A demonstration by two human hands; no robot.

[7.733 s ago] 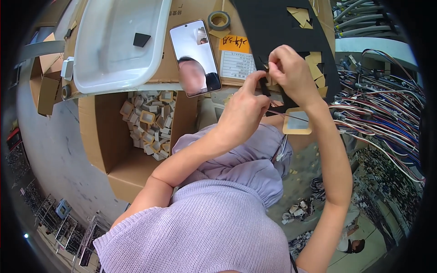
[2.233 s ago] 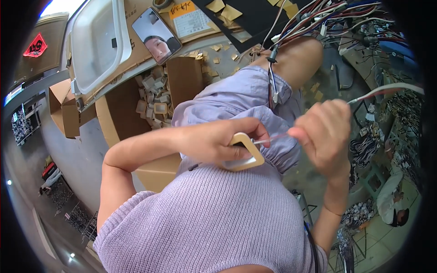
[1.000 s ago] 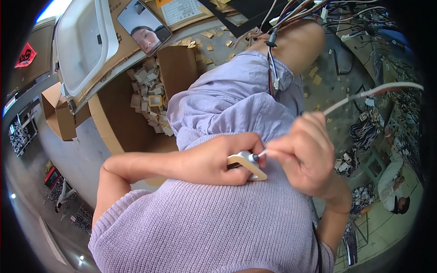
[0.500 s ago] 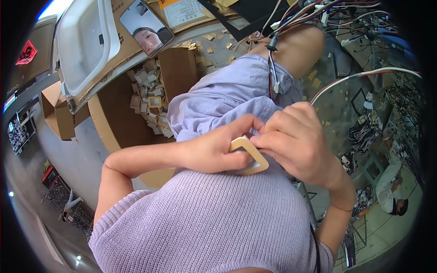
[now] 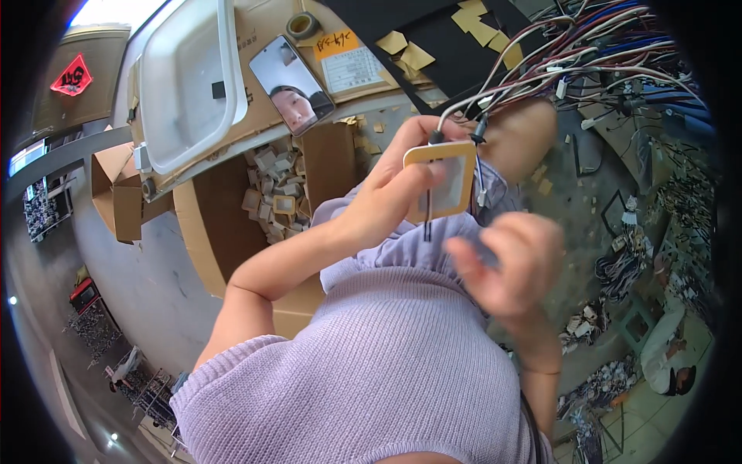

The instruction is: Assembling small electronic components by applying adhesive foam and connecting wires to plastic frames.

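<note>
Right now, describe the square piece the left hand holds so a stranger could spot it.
Start at the open cardboard box left of the lap, then go right and up along the forearm to the left hand. It pinches a flat square frame, tan-rimmed with a pale centre. Unlike the similar squares piled in the box, it is held in the air with wires running to its top edge.

white tray (image 5: 182, 85) on cardboard bench (image 5: 267, 31)

The left hand (image 5: 394, 197) pinches a square tile (image 5: 442, 179), tan-edged with a pale grey face, a black wire hanging from it. Just above it run wires (image 5: 572, 62) in white, red, black and blue. Left of the hand, a brown cardboard box (image 5: 232, 232) holds beige squares (image 5: 274, 189). Beyond the box sits a white tray (image 5: 185, 77). The sweater (image 5: 371, 371) below is ribbed lilac.
</note>
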